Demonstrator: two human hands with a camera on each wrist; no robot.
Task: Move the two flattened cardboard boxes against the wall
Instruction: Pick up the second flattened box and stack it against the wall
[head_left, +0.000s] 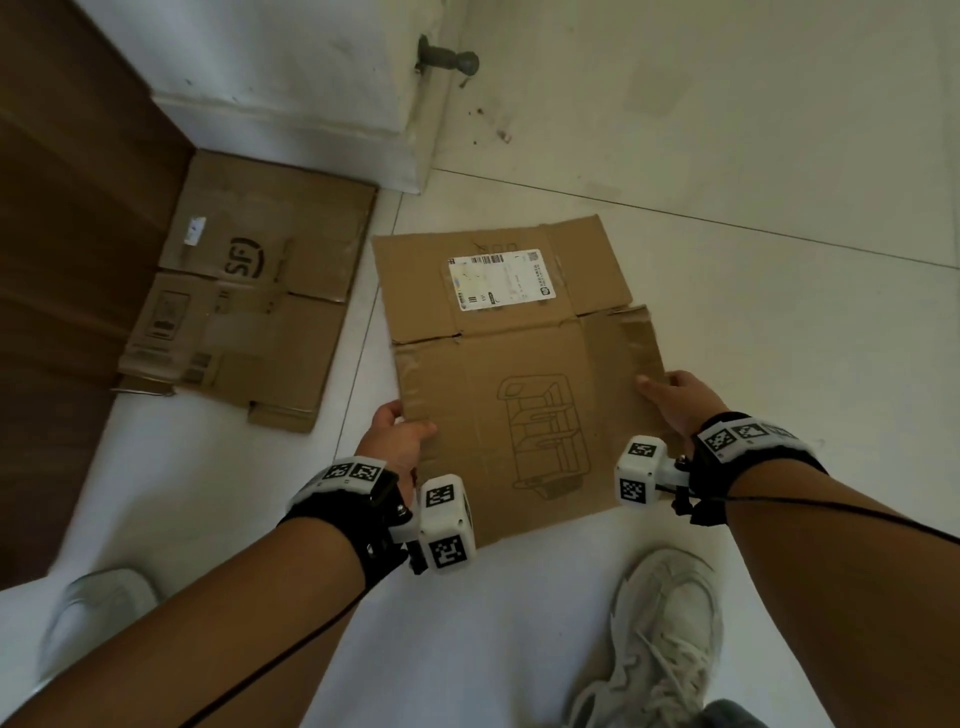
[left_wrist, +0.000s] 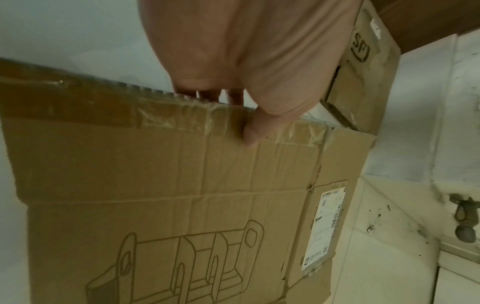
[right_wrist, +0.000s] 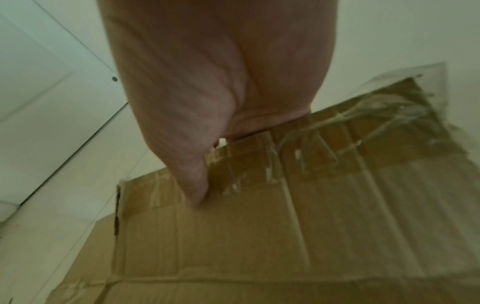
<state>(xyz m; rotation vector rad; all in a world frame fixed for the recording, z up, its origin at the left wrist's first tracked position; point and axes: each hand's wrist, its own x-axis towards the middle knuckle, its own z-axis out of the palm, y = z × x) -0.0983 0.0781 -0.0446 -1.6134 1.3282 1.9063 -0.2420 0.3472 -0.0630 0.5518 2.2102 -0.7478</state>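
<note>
A flattened cardboard box (head_left: 511, 364) with a white shipping label and a printed line drawing lies in front of me on the pale floor. My left hand (head_left: 397, 434) grips its left edge, thumb on top and fingers underneath (left_wrist: 249, 115). On the opposite edge my right hand (head_left: 670, 397) holds on the same way, thumb pressed on the taped strip (right_wrist: 197, 185). A second flattened box (head_left: 249, 291), marked SF, lies at the left against the brown door and white baseboard; it also shows in the left wrist view (left_wrist: 363, 61).
A brown wooden door (head_left: 67, 234) fills the left side. The white wall corner (head_left: 322, 93) carries a dark doorstop (head_left: 449, 60). My pale sneakers (head_left: 660, 639) stand on the tile floor near the held box.
</note>
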